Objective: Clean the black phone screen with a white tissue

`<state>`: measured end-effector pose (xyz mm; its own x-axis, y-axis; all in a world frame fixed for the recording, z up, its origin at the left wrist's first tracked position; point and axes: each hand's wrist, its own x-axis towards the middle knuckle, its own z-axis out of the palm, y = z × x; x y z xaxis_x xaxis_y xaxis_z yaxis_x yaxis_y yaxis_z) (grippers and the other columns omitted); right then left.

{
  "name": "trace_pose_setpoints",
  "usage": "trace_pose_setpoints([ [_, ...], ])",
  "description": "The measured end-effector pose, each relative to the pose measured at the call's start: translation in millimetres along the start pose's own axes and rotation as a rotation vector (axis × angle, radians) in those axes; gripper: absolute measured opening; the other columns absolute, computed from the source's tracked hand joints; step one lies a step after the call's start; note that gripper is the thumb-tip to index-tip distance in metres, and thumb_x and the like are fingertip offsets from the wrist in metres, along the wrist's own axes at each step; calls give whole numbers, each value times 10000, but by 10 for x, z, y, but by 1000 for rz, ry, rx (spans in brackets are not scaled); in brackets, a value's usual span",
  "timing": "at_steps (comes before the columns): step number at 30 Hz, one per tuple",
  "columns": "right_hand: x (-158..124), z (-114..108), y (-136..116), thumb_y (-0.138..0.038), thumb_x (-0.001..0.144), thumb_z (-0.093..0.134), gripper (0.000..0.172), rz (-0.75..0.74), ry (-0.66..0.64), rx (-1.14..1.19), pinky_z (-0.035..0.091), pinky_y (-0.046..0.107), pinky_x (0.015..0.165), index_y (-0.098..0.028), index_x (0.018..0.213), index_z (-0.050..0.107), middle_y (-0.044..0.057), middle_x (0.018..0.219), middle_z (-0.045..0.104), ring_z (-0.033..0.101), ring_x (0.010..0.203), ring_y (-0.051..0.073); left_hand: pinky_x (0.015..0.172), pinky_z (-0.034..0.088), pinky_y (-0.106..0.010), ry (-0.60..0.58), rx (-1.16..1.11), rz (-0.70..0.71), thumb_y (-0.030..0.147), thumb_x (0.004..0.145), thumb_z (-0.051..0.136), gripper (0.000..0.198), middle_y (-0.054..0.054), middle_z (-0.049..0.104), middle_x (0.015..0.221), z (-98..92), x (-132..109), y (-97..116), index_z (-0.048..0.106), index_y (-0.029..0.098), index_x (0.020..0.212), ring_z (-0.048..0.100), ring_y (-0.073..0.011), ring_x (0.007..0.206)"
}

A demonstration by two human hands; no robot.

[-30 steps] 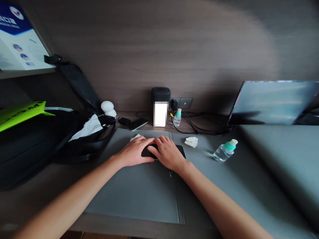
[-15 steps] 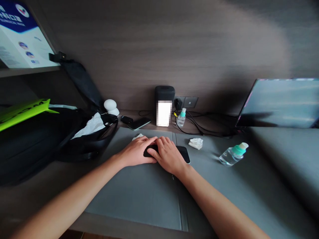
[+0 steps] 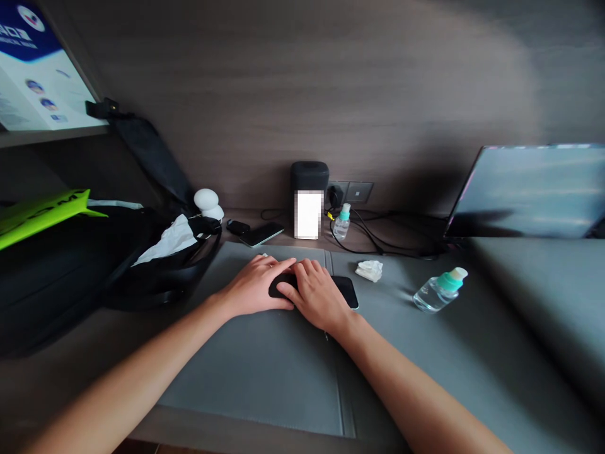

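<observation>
A black smartphone (image 3: 346, 291) with a pale edge lies on the grey desk mat (image 3: 255, 366), screen side up. My left hand (image 3: 258, 284) grips its left end, index finger along the far side and thumb along the near side. Across the phone's middle lies my right hand (image 3: 314, 290), fingers bent over the far edge and thumb on the dark surface. The two hands touch at the fingertips. Whether anything is under the right fingers is hidden. A crumpled white tissue (image 3: 369, 270) lies to the right, and a small white scrap shows behind my left hand.
Clear spray bottles with teal collars stand at right (image 3: 437, 291) and behind (image 3: 341, 224). At the back are a black box-shaped device (image 3: 309, 173), another phone (image 3: 262, 234) and cables (image 3: 368, 236). A black bag (image 3: 70, 277) fills the left; a monitor (image 3: 529, 189) stands right.
The whole view has shifted slightly, with things appearing a little further left. Both hands keep their places on the phone, and the left covers more of the white scrap.
</observation>
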<state>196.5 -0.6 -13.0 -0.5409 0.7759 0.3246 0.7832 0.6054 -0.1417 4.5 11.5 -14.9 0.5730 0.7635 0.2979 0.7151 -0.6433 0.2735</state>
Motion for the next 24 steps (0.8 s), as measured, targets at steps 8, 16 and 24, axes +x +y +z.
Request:
trace_pose_setpoints([
  [8,-4,7,-1,-604,984,305,551,-8,14,6,481,425,850,-152,1095,601,137,1054,597,550,943,257,974,444,-449,25,-15,15,472,696,809,839,-79,662,1171,-3,4,15,436,273,1421,596,-299,1079],
  [16,-6,9,-6,-585,988,331,508,-6,15,9,477,414,849,-154,1061,590,129,1044,600,547,932,253,1005,435,-459,10,-10,33,487,706,804,840,-93,655,1199,9,5,-13,435,257,1425,596,-298,1095],
  [24,1,24,-9,-579,1004,263,521,3,30,2,476,415,790,-150,991,559,147,1039,601,546,929,266,961,477,-436,14,-30,22,454,720,800,809,-84,655,1174,-10,8,10,444,260,1420,600,-293,1076],
])
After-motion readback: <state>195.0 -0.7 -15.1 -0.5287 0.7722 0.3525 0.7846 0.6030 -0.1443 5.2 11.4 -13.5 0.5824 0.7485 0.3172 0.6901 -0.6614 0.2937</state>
